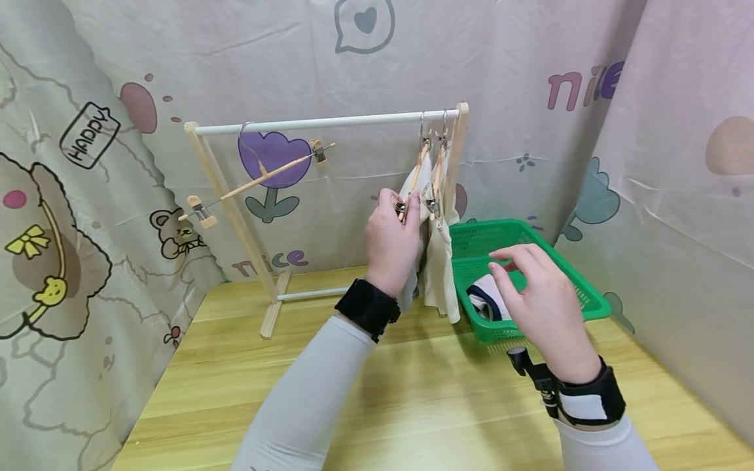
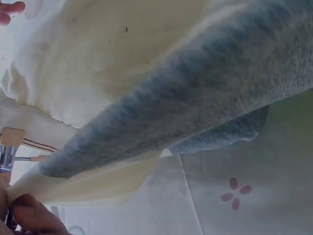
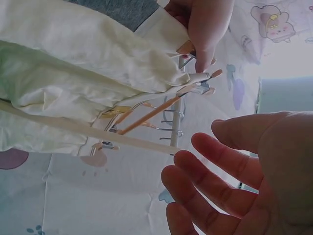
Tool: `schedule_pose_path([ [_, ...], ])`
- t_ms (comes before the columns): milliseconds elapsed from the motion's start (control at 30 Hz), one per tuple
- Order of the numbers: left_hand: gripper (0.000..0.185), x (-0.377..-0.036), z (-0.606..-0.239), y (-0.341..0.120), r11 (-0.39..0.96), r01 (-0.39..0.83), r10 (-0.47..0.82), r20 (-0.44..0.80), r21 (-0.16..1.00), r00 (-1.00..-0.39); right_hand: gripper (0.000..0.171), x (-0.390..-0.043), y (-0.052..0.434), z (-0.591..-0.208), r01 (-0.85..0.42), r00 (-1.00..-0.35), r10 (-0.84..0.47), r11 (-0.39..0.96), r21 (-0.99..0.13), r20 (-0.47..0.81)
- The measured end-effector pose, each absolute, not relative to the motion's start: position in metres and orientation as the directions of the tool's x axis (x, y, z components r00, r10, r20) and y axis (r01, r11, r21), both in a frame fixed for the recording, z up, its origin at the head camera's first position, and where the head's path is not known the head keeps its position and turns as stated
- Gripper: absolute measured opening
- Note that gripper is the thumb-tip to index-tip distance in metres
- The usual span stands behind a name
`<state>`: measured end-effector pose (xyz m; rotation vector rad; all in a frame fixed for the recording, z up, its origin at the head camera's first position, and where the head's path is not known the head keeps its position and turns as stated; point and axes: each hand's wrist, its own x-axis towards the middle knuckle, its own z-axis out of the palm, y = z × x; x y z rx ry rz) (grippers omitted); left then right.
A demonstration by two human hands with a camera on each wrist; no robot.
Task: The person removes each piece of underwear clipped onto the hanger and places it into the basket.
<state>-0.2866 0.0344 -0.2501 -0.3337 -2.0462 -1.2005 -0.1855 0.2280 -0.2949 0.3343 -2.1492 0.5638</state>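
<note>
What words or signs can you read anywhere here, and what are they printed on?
"HAPPY": a tag drawing on the left curtain.
"nice": purple letters on the back curtain, behind the rack.
"nice", cut off by a fold: back curtain, upper right.
Heart in a speech bubble: back curtain, top.
Nothing readable on the clothes or basket.

On the printed backdrop cloth, the word "HAPPY" sits in a tag-shaped outline at the left; "nice" appears in purple letters at the upper right; "nice" shows again low behind the wooden rack.
</note>
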Motion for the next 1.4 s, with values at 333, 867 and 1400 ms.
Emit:
schedule_pose_path([
  [333,0.028,-0.289,-0.25,0.027,0.432,0.607,-0.102,0.705,0.667,-0.702,0.016,-0.186,0.226,-0.295,-0.43,-0.591,-0.039,0.861,-0.274,0.806],
  [867,0.026,-0.294,-0.252,0.013,0.427,0.647,-0.142,0.754,0.632,-0.642,0.016,-0.188,0.224,-0.296,-0.434,-0.593,-0.048,0.86,-0.269,0.804],
  [1400,0.026,-0.282,-0.245,0.002,0.438,0.654,-0.221,0.78,0.616,-0.586,0.015,-0.188,0.224,-0.297,-0.427,-0.597,-0.055,0.866,-0.259,0.8],
])
